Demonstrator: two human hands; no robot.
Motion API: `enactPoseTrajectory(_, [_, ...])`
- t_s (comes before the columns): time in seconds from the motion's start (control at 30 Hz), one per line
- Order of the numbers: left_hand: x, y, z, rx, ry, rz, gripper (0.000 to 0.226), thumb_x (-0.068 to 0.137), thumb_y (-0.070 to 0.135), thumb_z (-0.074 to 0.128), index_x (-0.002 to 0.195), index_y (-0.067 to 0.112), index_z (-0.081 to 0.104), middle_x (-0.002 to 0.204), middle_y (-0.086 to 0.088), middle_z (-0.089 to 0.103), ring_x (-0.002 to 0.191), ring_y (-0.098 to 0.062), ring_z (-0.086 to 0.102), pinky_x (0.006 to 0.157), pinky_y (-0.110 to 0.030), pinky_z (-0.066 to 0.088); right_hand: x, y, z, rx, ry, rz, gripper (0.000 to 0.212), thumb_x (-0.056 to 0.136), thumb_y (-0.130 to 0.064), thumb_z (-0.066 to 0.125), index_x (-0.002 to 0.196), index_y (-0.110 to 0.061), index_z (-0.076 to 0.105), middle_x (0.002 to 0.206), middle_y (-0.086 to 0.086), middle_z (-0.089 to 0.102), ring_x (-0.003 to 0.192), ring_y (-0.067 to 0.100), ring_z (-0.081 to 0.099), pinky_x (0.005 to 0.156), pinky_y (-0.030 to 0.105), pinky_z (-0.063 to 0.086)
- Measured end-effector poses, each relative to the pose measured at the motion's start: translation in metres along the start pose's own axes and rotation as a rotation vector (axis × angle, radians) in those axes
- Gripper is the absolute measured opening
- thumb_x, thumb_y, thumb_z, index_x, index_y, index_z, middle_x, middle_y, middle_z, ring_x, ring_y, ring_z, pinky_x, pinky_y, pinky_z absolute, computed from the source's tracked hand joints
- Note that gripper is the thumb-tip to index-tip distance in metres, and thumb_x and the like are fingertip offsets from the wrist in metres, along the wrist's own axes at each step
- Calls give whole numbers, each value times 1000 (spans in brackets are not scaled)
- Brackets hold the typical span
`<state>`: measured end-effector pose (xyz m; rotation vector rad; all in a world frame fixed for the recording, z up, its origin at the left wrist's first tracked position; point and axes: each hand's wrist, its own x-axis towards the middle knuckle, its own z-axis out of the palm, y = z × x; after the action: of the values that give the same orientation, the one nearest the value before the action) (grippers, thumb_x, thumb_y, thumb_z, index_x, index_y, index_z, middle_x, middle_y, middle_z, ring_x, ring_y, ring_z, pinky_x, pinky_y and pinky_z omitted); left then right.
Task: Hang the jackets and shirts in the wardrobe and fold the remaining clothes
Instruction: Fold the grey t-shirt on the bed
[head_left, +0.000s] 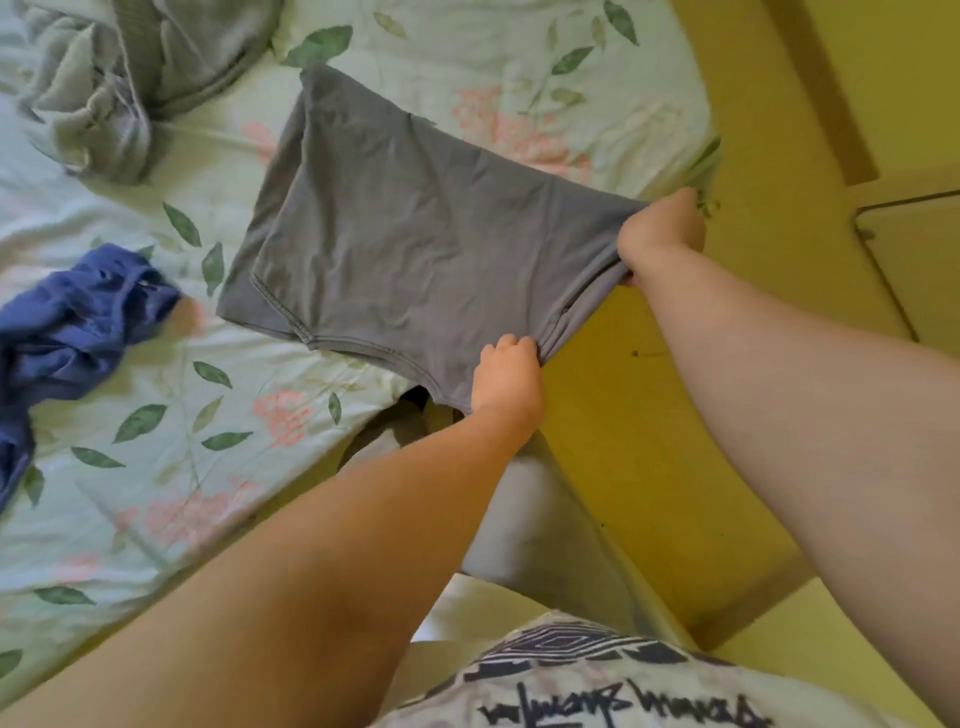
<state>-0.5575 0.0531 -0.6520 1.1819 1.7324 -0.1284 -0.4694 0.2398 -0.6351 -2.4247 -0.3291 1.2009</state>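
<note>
— Where does everything sit?
— The bed (156, 519), in its leaf-and-flower sheet, fills the left of the frame. The grey T-shirt (415, 234) lies over its right edge at centre, far end on the sheet, near end lifted.
— Why lifted?
— I think I'm pulling it taut so it folds flat. A crumpled pale grey garment (119, 78) sits upper left and a blue garment (67, 332) at the left edge, both apart from it.
— And your hands?
— My right hand (660, 234) clenches one corner. My left hand (506, 374) bunches the other, fingers curled into the cloth.
</note>
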Motion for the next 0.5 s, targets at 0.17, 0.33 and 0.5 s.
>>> enactPoseTrajectory(0.17, [-18, -18, -4, -89, -46, -123, 11, 91, 2, 59, 95, 12, 62, 90, -10, 59, 86, -31, 58, 76, -47, 54, -8, 15, -12, -304, 27, -251, 48, 106, -39, 24, 140, -18, 49, 134, 9, 59, 112, 30, 60, 94, 42, 48])
enactPoseTrajectory(0.33, [-12, -86, -59, -221, -20, -172, 21, 85, 2, 55, 96, 15, 68, 80, -4, 58, 80, -29, 55, 68, -36, 46, -41, 4, 43, -630, -163, -668, 36, 83, 0, 29, 105, -21, 48, 87, 0, 51, 73, 23, 51, 57, 33, 36])
enactPoseTrajectory(0.5, [11, -167, -124, -341, 69, -333, 45, 80, -9, 43, 98, 19, 72, 86, -7, 67, 82, -29, 62, 74, -40, 55, -74, -26, 148, -717, -330, -846, 20, 96, -14, 43, 84, -17, 58, 95, 4, 60, 87, 25, 54, 73, 29, 41])
